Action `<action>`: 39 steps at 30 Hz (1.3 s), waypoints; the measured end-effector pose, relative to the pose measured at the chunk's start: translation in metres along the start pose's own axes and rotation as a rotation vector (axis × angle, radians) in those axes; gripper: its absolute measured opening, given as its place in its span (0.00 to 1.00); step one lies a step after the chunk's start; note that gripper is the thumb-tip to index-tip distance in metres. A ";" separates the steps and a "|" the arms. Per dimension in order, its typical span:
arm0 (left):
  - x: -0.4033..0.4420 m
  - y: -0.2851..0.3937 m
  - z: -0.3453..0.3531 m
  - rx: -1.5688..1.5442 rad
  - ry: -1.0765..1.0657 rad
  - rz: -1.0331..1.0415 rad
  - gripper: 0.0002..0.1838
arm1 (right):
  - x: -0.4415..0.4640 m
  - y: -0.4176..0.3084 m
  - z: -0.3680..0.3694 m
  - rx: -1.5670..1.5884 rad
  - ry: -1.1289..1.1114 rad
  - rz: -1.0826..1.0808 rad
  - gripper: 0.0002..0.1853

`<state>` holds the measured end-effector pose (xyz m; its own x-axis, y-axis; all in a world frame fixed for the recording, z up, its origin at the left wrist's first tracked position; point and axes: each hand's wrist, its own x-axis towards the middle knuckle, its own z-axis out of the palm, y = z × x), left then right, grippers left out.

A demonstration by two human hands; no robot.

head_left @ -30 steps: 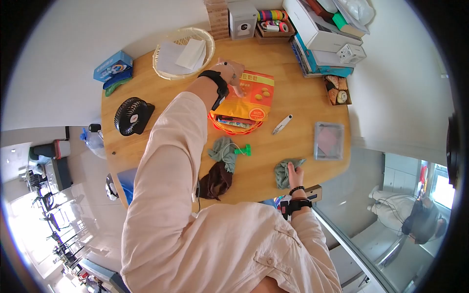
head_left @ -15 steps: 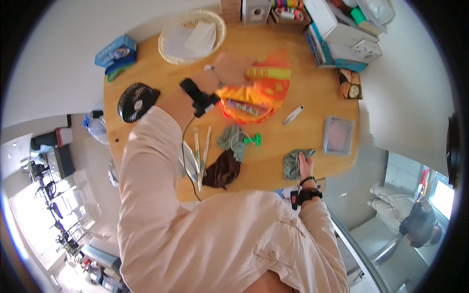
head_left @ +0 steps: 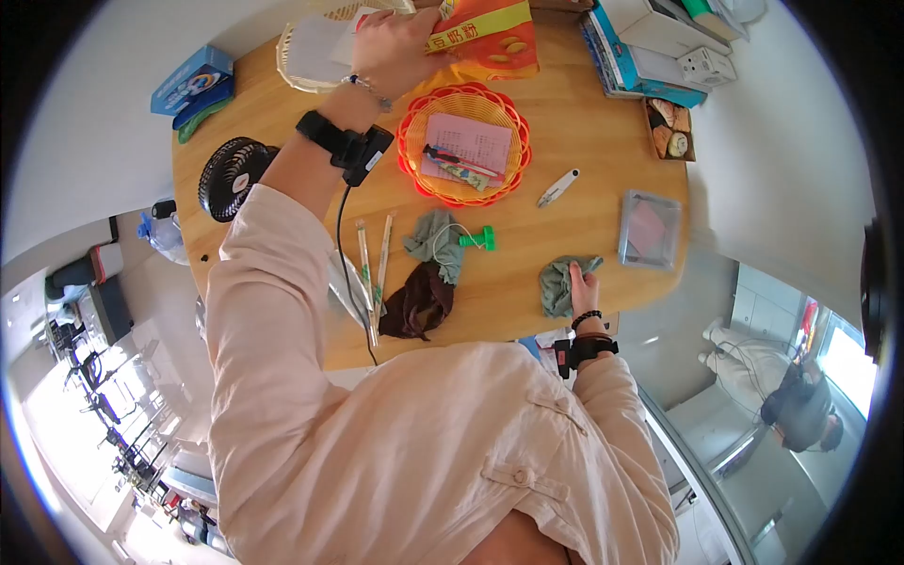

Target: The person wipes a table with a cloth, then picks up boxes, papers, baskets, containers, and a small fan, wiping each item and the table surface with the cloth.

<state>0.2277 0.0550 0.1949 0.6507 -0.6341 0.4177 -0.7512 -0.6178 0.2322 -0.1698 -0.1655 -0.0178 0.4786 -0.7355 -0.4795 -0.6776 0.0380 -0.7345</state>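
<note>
At the top of the view, my left hand is closed on an orange packet with a yellow band, held beyond the round basket. That orange basket with a red rim holds a pink sheet and pens. My right hand grips a grey-green cloth at the table's near right edge. Between my arms lie a second grey-green cloth and a dark brown cloth. A green plastic piece with a white cord touches the grey-green one.
A black fan and blue box stand left. A cream basket with papers is at the back. Sticks, a white cutter, a clear box and a food-picture box lie about. A person is far right.
My left hand has moved the orange packet up and away from the round basket, uncovering the pink sheet and pens. The right hand stays on its cloth. The view has shifted.
</note>
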 end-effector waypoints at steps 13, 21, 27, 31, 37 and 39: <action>0.051 0.074 0.080 -0.109 -0.401 -0.309 0.32 | -0.005 -0.010 0.003 0.193 -0.044 0.026 0.20; 0.095 0.090 0.128 -0.196 -0.473 -0.296 0.33 | -0.002 -0.004 0.000 0.201 -0.031 0.131 0.21; 0.095 0.066 0.168 -0.415 -0.506 -0.099 0.31 | 0.001 0.002 -0.002 0.159 -0.049 0.072 0.22; 0.075 0.034 0.136 -0.476 -0.064 -0.121 0.27 | -0.004 -0.006 -0.001 0.260 -0.073 0.168 0.19; -0.057 -0.067 0.058 -0.992 0.362 -1.055 0.15 | -0.014 -0.024 0.004 0.313 -0.043 0.146 0.19; -0.118 -0.093 0.068 -1.086 0.270 -1.303 0.17 | -0.011 -0.017 0.002 0.285 -0.060 0.124 0.20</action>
<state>0.2282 0.1551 0.0640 0.8961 0.1532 -0.4166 0.4181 0.0238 0.9081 -0.1618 -0.1568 -0.0010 0.4400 -0.6724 -0.5952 -0.5533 0.3190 -0.7695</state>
